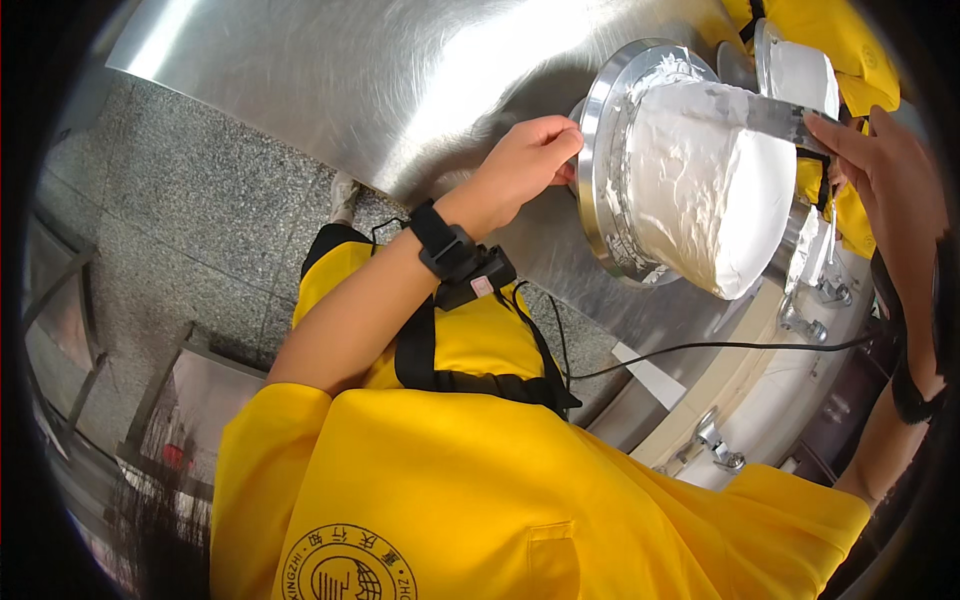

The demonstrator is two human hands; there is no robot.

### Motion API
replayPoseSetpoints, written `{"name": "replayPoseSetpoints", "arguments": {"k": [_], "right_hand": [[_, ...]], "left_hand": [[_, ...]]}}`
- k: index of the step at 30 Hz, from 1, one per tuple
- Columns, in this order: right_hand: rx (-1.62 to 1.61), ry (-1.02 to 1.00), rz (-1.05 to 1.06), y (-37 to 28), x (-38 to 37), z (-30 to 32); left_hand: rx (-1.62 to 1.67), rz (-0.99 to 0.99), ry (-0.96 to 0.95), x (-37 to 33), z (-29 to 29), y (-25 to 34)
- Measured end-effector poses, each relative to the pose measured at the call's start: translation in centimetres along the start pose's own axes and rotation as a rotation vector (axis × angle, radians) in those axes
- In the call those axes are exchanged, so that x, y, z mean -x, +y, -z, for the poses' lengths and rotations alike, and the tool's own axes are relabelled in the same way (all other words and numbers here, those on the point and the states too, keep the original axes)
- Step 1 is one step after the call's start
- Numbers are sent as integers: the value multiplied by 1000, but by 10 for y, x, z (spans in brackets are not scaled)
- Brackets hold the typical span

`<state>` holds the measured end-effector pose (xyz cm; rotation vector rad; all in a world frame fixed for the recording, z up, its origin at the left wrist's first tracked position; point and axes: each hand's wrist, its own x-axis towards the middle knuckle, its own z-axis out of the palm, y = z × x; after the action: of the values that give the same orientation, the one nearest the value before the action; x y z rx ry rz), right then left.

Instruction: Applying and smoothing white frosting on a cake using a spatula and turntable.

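Observation:
A round cake [690,170] coated in white cream sits on a metal cake turntable [597,150]. Its side is uneven, with ridges and streaks, and cream is smeared over the turntable plate around its base. My left hand [530,165] is at the turntable's left rim, thumb and fingers closed on the edge. In my right hand [885,165] is a palette knife [775,118], gripped near its handle end. Its flat blade lies against the cake on the right, with cream on it; the handle is mostly hidden by my fingers.
The turntable stands on a shiny steel table [300,90]. Beyond it, a second cream-covered cake [803,75] stands near a person in yellow [855,45]. A black cable [700,347] crosses toward my right arm. Metal taps [715,440] line the right; a metal-framed stool [190,400] is lower left.

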<state>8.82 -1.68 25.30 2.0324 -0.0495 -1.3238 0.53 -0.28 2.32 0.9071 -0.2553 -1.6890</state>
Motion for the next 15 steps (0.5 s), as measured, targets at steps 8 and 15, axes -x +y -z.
{"name": "replayPoseSetpoints", "arguments": {"k": [8, 15], "right_hand": [[20, -36, -2, -14, -4, 13], [7, -25, 0, 16, 27, -44]], "left_hand": [[12, -59, -8, 2, 8, -6], [-46, -62, -23, 7, 10, -5]]}}
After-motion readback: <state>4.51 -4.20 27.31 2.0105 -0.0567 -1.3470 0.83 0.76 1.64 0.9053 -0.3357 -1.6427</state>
